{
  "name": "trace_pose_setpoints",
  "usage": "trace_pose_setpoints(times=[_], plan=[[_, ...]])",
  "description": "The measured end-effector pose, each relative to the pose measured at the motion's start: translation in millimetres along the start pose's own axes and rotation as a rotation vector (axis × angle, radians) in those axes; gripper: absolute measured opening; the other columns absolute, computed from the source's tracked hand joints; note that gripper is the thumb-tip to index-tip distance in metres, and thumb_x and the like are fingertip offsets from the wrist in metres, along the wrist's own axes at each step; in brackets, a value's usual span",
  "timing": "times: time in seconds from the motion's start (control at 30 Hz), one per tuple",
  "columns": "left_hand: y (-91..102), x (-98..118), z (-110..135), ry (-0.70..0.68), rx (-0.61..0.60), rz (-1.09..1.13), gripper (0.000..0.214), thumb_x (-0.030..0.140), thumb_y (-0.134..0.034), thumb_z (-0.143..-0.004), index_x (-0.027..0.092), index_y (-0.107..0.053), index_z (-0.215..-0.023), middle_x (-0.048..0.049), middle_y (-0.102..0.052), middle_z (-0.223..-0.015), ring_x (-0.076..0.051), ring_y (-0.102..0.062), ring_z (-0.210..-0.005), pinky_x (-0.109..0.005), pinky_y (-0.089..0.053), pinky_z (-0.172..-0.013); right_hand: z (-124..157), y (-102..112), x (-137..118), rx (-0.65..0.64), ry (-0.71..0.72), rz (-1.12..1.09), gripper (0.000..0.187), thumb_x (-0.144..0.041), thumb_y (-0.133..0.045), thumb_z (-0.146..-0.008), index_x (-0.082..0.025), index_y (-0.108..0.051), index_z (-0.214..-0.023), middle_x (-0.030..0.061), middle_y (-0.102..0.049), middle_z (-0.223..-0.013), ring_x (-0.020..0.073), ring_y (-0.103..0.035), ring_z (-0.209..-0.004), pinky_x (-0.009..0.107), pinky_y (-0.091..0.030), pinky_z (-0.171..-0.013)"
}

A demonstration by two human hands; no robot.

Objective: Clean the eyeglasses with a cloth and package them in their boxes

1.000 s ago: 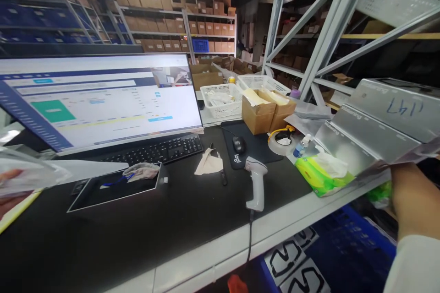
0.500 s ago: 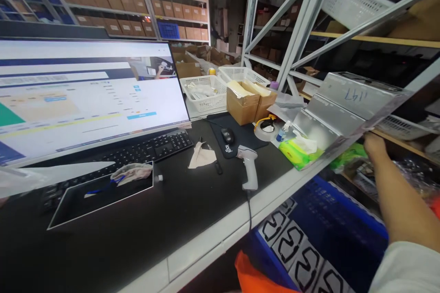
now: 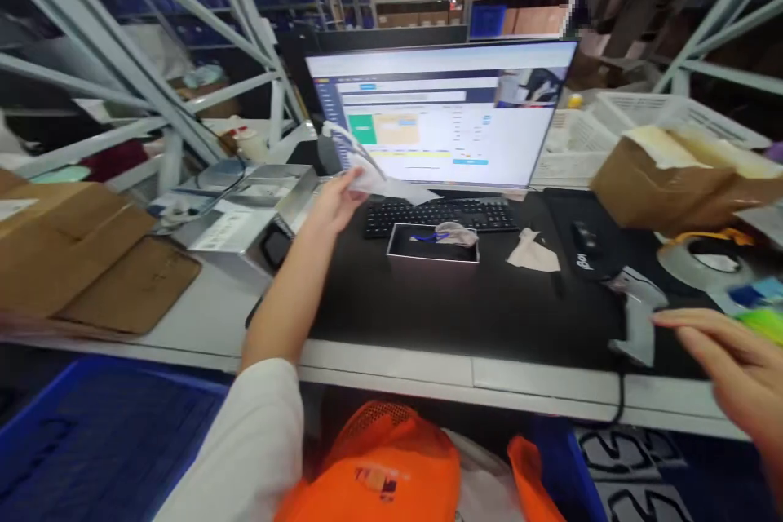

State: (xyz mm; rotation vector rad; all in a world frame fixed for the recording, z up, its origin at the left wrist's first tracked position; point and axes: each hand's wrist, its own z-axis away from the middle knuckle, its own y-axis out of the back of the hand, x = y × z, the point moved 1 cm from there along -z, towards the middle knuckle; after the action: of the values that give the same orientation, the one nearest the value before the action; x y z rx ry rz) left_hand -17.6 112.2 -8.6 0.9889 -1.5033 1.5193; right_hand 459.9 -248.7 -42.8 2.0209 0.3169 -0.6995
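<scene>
A: Where are the two hands?

B: The left hand (image 3: pixel 339 200) reaches over the counter (image 3: pixel 391 369), thumb and fingers pinched on one end of a thin, pale bag (image 3: pixel 400 189). The bag is in the air before the lower left part of the screen (image 3: pixel 514 139), above the keyboard (image 3: pixel 380 218). The right hand (image 3: pixel 731 351) is loosely open, fingers stretched toward the scanner (image 3: pixel 640 325); nothing shows in its grasp, and whether a fingertip touches the handle is unclear.

A: What might go wrong with the scanner?

B: It lies close to the counter's front edge, toward the right, its cable (image 3: pixel 622 393) drooping over that edge. A glancing push, or an arm catching the cable, could drag it off.

A: And the bag?

B: With only one end held, the far end could sag onto the keys, or the bag could slip if the pinch loosens. It might then land in the open box (image 3: pixel 400 246), on the crumpled cloth (image 3: pixel 458 235) inside.
</scene>
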Motion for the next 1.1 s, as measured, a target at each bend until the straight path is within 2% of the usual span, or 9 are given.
trace_pose_setpoints(times=[0.07, 0.13, 0.2, 0.27, 0.43, 0.5, 0.67, 0.93, 1.1], plan=[[-1.8, -1.7, -8.3, -0.035, -0.092, 0.08, 0.016, 0.028, -0.076, -0.086, 0.015, -0.071, -0.093, -0.0033, -0.074, -0.089, -0.014, -0.07, -0.076, -0.026, -0.056, -0.073, -30.6, -47.4, -58.7, -0.273, 0.113, -0.165, 0.031, -0.057, -0.062, -0.084, -0.03, -0.079, -0.086, 0.0055, -0.076, -0.096, 0.0291, -0.071, -0.091, 0.043, -0.057, -0.086], [-5.4, -0.9, -11.2, -0.045, -0.16, 0.152, 0.014, 0.029, -0.072, -0.089, 0.015, -0.07, -0.093, -0.0038, -0.074, -0.091, -0.014, -0.071, -0.078, -0.026, -0.057, -0.075, -63.1, -93.9, -114.5, -0.429, 0.166, -0.292, 0.038, -0.058, -0.058, -0.088, -0.027, -0.078, -0.082, 0.0063, -0.076, -0.093, 0.0264, -0.07, -0.088, 0.04, -0.056, -0.084], [-7.7, 0.6, -11.1, -0.032, -0.208, 0.21, 0.013, 0.03, -0.068, -0.092, 0.017, -0.071, -0.093, -0.0032, -0.075, -0.092, -0.014, -0.071, -0.077, -0.026, -0.057, -0.077, -97.3, -138.3, -159.3, -0.416, 0.197, -0.337, 0.035, -0.057, -0.063, -0.085, -0.025, -0.078, -0.086, 0.0064, -0.076, -0.094, 0.0258, -0.069, -0.09, 0.039, -0.054, -0.087], [-7.5, 1.5, -10.4, -0.021, -0.264, 0.256, 0.015, 0.032, -0.068, -0.093, 0.017, -0.071, -0.093, -0.003, -0.075, -0.092, -0.014, -0.071, -0.078, -0.026, -0.056, -0.078, -130.8, -177.9, -189.4, -0.322, 0.075, -0.419, 0.042, -0.064, -0.067, -0.08, -0.023, -0.076, -0.087, 0.0076, -0.076, -0.095, 0.027, -0.068, -0.095, 0.041, -0.052, -0.091], [7.1, 0.7, -8.8, -0.024, -0.396, 0.27, 0.022, 0.033, -0.081, -0.08, 0.015, -0.075, -0.091, -0.0066, -0.075, -0.091, -0.021, -0.072, -0.087, -0.034, -0.056, -0.084, -179.1, -243.1, -220.2, -0.674, -0.371, -1.073, 0.082, -0.091, -0.04, -0.078, -0.02, -0.073, -0.103, 0.0144, -0.075, -0.111, 0.0316, -0.069, -0.109, 0.039, -0.057, -0.081], [16.4, 0.6, -7.7, -0.012, -0.425, 0.243, 0.025, 0.029, -0.086, -0.073, 0.014, -0.076, -0.089, -0.0079, -0.075, -0.091, -0.026, -0.073, -0.092, -0.038, -0.055, -0.09, -182.3, -252.5, -223.9, -0.636, -0.399, -1.214, 0.076, -0.087, -0.049, -0.077, -0.02, -0.072, -0.104, 0.0132, -0.075, -0.111, 0.0322, -0.07, -0.109, 0.041, -0.059, -0.08], [24.2, 0.0, -2.2, 0.02, -0.521, 0.222, 0.035, 0.028, -0.093, -0.062, 0.013, -0.076, -0.088, -0.0096, -0.075, -0.093, -0.03, -0.073, -0.091, -0.046, -0.053, -0.097, -173.2, -251.6, -226.3, -0.416, -0.325, -1.269, 0.052, -0.044, -0.087, -0.061, -0.021, -0.071, -0.104, 0.0067, -0.076, -0.108, 0.0288, -0.073, -0.096, 0.042, -0.061, -0.085], [11.5, -3.6, 6.0, -0.033, -0.504, 0.231, 0.041, 0.037, -0.093, -0.062, 0.013, -0.078, -0.091, -0.0089, -0.075, -0.088, -0.025, -0.072, -0.088, -0.039, -0.053, -0.092, -174.8, -210.5, -193.2, -0.115, -0.249, -1.062, 0.028, -0.039, -0.088, -0.063, -0.017, -0.074, -0.074, 0.0037, -0.072, -0.073, 0.0155, -0.067, -0.065, 0.025, -0.058, -0.062], [5.6, -4.1, 13.3, -0.022, -0.582, 0.232, 0.042, 0.037, -0.093, -0.062, 0.013, -0.077, -0.092, -0.0145, -0.071, -0.12, -0.032, -0.065, -0.116, -0.038, -0.052, -0.095, -173.3, -201.3, -188.9, -0.084, -0.267, -1.072, 0.035, -0.042, -0.091, -0.06, -0.018, -0.075, -0.081, 0.0034, -0.074, -0.081, 0.0175, -0.067, -0.065, 0.031, -0.06, -0.062]])
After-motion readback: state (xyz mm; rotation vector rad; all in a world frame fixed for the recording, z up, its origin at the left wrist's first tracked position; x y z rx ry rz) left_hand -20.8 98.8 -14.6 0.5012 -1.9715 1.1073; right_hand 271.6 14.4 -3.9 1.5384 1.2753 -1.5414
